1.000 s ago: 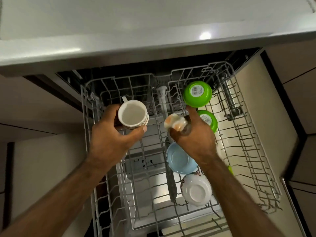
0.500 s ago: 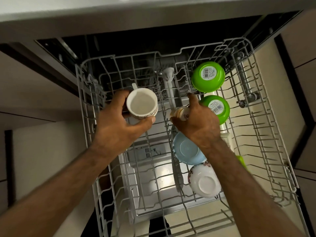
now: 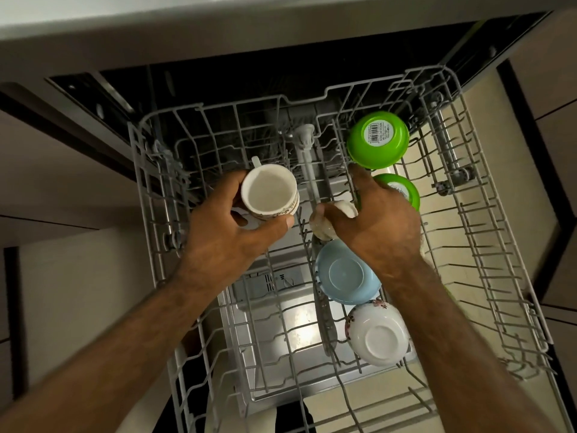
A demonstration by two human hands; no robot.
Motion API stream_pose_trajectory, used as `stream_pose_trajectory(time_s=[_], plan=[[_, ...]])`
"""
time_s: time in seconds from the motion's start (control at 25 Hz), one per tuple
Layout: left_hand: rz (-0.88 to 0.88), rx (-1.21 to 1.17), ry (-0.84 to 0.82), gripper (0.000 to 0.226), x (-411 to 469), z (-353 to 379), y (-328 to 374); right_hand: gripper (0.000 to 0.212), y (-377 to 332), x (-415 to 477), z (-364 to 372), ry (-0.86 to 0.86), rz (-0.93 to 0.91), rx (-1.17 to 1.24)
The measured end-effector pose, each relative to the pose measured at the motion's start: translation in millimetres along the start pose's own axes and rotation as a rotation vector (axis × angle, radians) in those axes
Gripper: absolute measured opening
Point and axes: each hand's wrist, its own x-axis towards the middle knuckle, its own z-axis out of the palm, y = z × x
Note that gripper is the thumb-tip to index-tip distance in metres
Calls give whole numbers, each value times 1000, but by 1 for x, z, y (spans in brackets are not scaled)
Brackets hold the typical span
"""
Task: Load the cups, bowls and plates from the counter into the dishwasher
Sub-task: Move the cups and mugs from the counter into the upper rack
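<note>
The wire rack of the dishwasher is pulled out below the counter edge, and both hands are over it. The left hand grips a white cup – thumb on the near side, fingers curled round the far side. The cup's mouth faces up toward the camera, its handle points away, and it is held above the left half of the rack. The right hand closes round a small cream cup, most of it hidden by the palm, at the centre of the rack beside the grey spray tube. The right index finger extends toward the upturned green bowl with a barcode label on its base; contact cannot be confirmed. A second green bowl lies partly behind the right hand. Nearer the camera, a blue bowl and a white floral bowl sit base-up – one just beside the other – in the same right-hand row.
</note>
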Motion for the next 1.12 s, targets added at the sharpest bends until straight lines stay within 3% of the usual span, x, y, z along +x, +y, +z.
stream_pose_trajectory(time_s=[0.08,0.16,0.24,0.4,0.56,0.68,0.84,1.0,1.12], plan=[[-64,-138,-31,67,3,2,3,73,-1,-1,0,13,3,331],[-132,-293,-53,67,8,5,6,80,-8,-3,1,-123,33,840],[-176,-422,-92,60,11,7,9,90,-11,-7,6,-204,24,1138],[-245,-662,-177,47,15,12,13,92,-24,-17,16,-238,30,1384],[-378,-786,-180,52,16,17,15,81,-31,-23,17,-130,99,1456],[-389,-698,-196,66,19,18,17,82,-22,-16,7,-50,119,1322],[-403,-531,-99,77,23,13,16,77,2,17,-5,42,25,730],[-416,-500,-15,72,21,8,9,79,0,40,-6,-60,-111,199],[-413,-491,-3,72,16,9,7,82,-11,50,-2,-66,-173,3]])
